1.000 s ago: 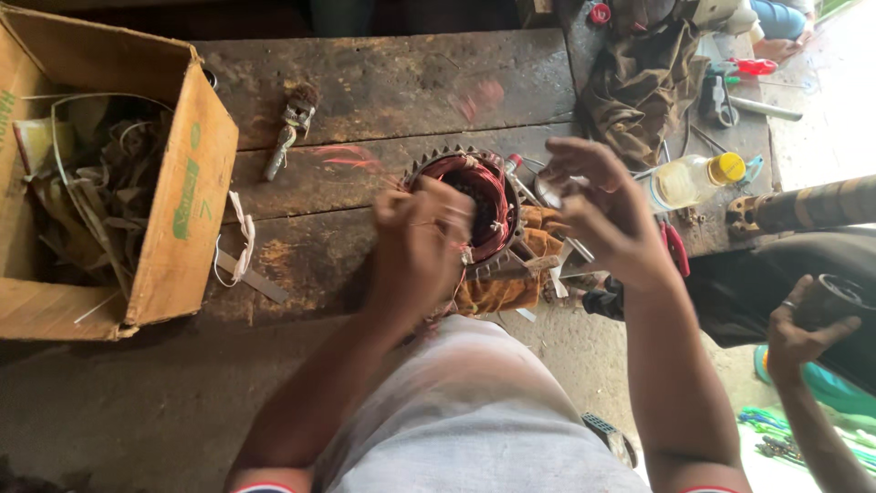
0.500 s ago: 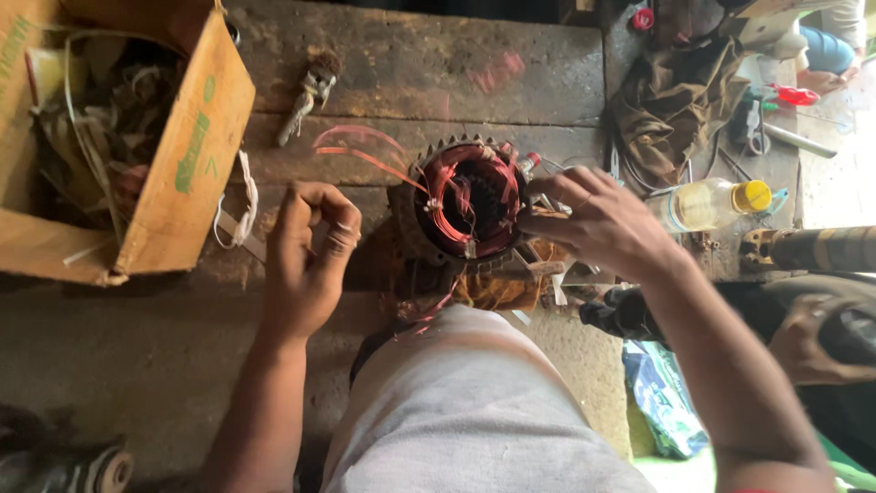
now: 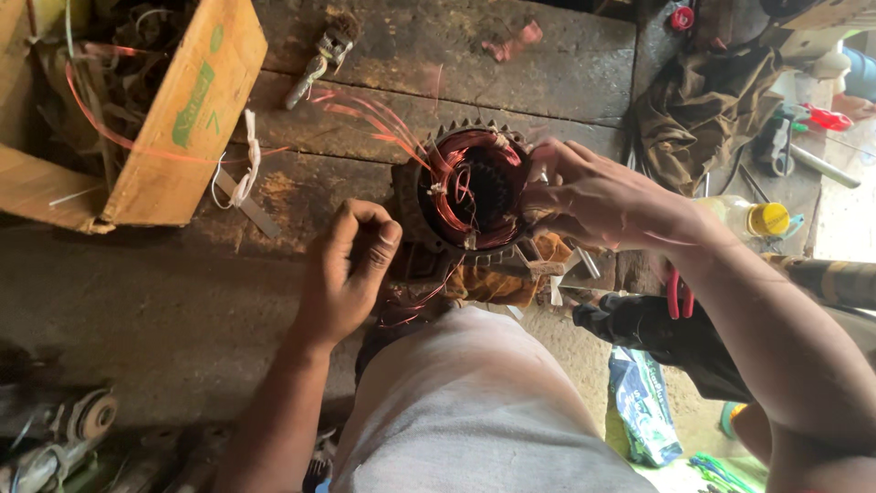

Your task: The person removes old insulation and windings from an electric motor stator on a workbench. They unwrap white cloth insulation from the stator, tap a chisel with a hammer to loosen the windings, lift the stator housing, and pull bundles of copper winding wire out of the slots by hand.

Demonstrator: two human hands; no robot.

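Fingers of left hand [image 3: 347, 274] curled shut on copper wire strands [image 3: 365, 114], drawn taut away from stator [image 3: 474, 187]. Fingers of right hand [image 3: 593, 196] clamped on stator rim, apparently steadying it upright at tabletop [image 3: 566, 73] edge. Cardboard box [image 3: 173, 119] of scrap at far left; pliers [image 3: 319, 55] beyond.

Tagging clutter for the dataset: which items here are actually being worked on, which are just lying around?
In use: left hand, right hand, motor stator, copper wire.
Lying about: cardboard box, yellow-capped bottle, dark rag, white cord.
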